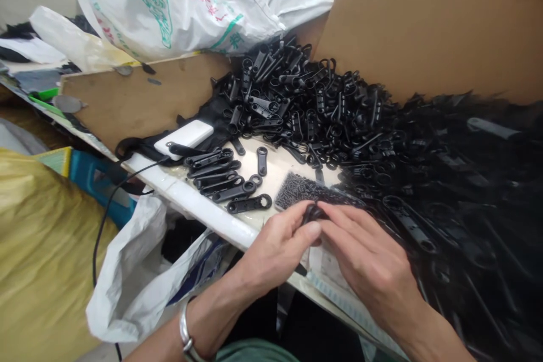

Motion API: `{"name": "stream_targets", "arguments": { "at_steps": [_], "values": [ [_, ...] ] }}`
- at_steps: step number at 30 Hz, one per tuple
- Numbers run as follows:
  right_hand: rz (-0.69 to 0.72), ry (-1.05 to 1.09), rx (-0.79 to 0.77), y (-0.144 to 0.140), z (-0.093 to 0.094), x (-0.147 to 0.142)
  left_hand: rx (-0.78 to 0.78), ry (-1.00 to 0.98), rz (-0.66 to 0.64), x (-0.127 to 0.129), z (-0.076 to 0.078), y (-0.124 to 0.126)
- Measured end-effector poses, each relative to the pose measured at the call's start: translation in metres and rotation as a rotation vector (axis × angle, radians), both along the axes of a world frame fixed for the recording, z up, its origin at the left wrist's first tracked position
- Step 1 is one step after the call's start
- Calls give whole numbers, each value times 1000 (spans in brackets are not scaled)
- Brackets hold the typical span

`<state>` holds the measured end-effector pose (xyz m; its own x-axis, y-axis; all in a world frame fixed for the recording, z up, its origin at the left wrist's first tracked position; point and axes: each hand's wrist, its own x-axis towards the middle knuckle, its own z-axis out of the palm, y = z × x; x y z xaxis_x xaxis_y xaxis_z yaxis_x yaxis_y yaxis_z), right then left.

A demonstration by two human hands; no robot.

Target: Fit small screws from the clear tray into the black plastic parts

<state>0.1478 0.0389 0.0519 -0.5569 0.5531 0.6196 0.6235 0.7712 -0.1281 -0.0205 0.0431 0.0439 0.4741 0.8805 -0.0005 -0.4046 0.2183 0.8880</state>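
Note:
Near the table's front edge my two hands meet around a small black plastic part (313, 213). My left hand (275, 246) pinches it between thumb and fingers. The fingers of my right hand (370, 257) are pressed together against its other side. Much of the part is hidden by the fingers, so its full shape does not show. Just beyond my hands lies a shallow clear tray (297, 189) of tiny dark pieces. To the left, several black lever-shaped parts with ring ends (249, 203) lie in a row, with a single one (262, 161) standing apart.
A large heap of black plastic parts (309, 96) fills the back and right. Cardboard sheets (432, 22) wall the table. A white power bank (184, 139) with a black cable lies at left. White sacks (127, 271) and a yellow sack (38, 260) stand below the edge.

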Motion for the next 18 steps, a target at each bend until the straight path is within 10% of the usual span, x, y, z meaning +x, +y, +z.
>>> {"name": "stream_targets", "arguments": {
  "at_steps": [12, 18],
  "values": [
    [-71, 105, 31, 1, -11, -4, -13, -120, 111, 11, -1, 1],
    [-138, 425, -501, 2, -3, 4, 53, 98, 137, 3, 1, 2]
  ]
}}
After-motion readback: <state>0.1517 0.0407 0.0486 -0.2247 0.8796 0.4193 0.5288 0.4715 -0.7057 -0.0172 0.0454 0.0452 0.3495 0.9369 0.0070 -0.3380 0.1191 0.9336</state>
